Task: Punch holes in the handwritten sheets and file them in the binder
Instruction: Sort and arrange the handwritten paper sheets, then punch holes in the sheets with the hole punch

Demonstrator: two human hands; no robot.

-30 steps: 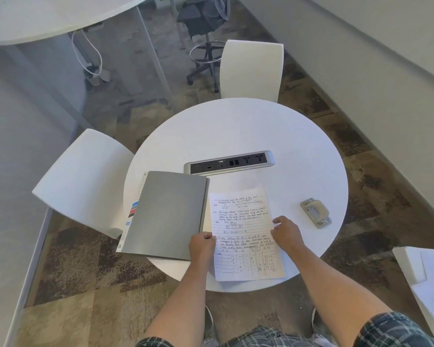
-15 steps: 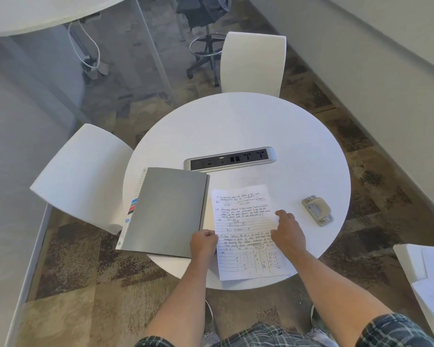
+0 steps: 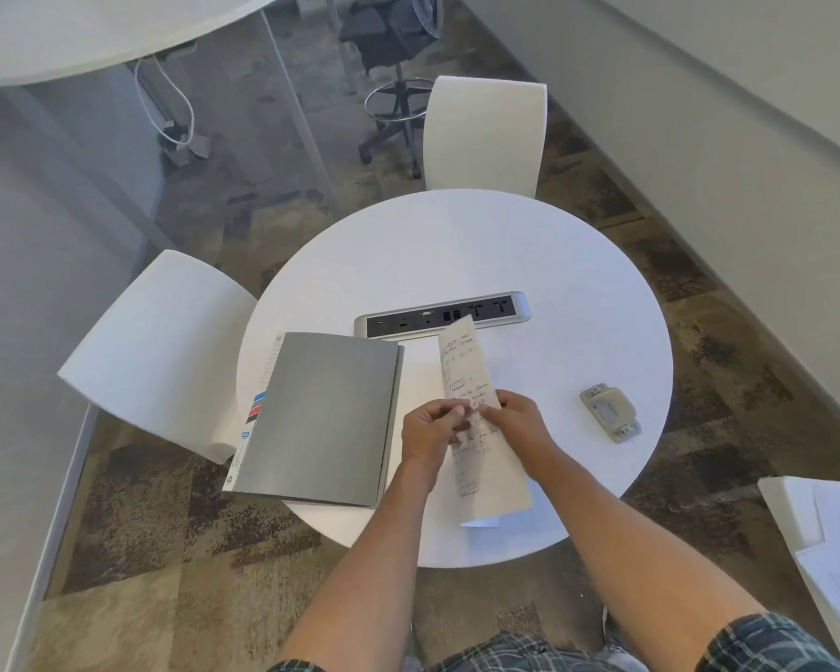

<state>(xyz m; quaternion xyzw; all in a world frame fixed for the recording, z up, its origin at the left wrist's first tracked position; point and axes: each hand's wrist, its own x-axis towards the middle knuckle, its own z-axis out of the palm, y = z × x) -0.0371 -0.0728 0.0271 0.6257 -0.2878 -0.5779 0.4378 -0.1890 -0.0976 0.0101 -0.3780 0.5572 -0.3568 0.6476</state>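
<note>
A handwritten sheet point(image 3: 466, 361) is lifted off the round white table point(image 3: 457, 244) and curled lengthwise, so it looks narrow. My left hand point(image 3: 432, 431) pinches its left edge and my right hand point(image 3: 517, 421) grips its right side; the two hands nearly meet at the sheet's middle. A closed grey binder point(image 3: 321, 414) with coloured tabs on its left lies on the table just left of my hands. The beige hole punch point(image 3: 609, 410) sits to the right, near the table's edge, apart from both hands.
A silver power and socket strip point(image 3: 408, 324) lies behind the sheet. White chairs stand at the left point(image 3: 156, 351) and at the far side point(image 3: 486, 133). More papers point(image 3: 835, 540) lie on a white surface at the lower right. A dark swivel stool point(image 3: 398, 104) stands beyond.
The sheet lay flat on the table under both hands; now both hands have lifted it and bent it lengthwise. My right hand moved left toward my left hand.
</note>
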